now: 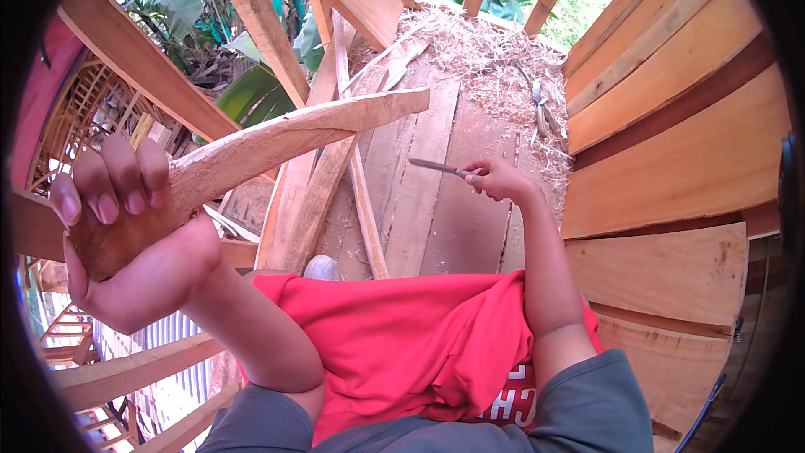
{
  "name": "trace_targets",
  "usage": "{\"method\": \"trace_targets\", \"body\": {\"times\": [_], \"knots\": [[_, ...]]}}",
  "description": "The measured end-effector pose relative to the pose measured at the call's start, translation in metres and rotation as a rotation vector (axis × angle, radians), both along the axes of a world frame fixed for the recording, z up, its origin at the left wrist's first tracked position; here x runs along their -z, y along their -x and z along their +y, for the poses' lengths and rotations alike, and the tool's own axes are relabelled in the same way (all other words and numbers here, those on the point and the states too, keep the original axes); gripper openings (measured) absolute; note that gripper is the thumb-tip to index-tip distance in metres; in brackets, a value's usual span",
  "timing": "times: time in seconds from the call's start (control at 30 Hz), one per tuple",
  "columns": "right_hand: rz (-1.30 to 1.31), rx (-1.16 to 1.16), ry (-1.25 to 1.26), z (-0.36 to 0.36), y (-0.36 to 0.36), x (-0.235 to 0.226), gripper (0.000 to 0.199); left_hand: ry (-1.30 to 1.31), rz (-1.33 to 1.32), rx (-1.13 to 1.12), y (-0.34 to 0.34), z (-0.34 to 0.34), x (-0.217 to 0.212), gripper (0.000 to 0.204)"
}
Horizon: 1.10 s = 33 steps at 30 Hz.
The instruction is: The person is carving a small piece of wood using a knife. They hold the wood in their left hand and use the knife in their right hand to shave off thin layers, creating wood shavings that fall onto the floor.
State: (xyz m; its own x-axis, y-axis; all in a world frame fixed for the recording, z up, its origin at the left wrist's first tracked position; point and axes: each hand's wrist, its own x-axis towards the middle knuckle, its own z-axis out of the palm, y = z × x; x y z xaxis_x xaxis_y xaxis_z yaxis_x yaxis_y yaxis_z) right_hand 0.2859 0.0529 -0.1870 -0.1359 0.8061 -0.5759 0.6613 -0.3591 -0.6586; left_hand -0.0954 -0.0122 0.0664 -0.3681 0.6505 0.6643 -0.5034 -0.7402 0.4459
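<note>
My left hand [138, 235] is raised at the left, its fingers wrapped round the thick near end of a long, rough-hewn piece of wood [277, 138]. The piece slants up to the right, and a split or lifted sliver runs along its far half. Lower and further right, my right hand [499, 179] grips a knife [436, 167] by its handle. The narrow blade points left, apart from the wood. A red cloth [402, 327] lies across my lap beneath both arms.
Wood shavings [503, 59] cover the far part of the plank floor [419, 193]. Boards [306, 201] lean at the left, by a slatted railing. A plank wall [671, 159] closes the right side. A dark bent object [541, 105] lies among the shavings near that wall.
</note>
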Motion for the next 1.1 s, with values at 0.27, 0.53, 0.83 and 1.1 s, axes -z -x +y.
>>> {"method": "trace_targets", "body": {"times": [0.27,0.53,0.83,1.1], "knots": [[0.195,-0.027,0.344,-0.026,0.07,-0.047,0.028,0.045,-0.013,-0.074,-0.002,-0.002,-0.004,0.019],[0.22,0.161,0.255,-0.047,0.122,-0.056,0.023,0.031,-0.023,-0.049,-0.001,-0.001,-0.003,0.018],[-0.164,-0.05,-0.18,-0.081,0.159,0.018,0.07,0.022,-0.031,-0.034,-0.008,-0.005,-0.006,0.018],[-0.062,0.067,-0.248,-0.089,0.165,0.041,0.068,-0.006,-0.041,0.034,-0.008,-0.011,-0.008,0.021]]}}
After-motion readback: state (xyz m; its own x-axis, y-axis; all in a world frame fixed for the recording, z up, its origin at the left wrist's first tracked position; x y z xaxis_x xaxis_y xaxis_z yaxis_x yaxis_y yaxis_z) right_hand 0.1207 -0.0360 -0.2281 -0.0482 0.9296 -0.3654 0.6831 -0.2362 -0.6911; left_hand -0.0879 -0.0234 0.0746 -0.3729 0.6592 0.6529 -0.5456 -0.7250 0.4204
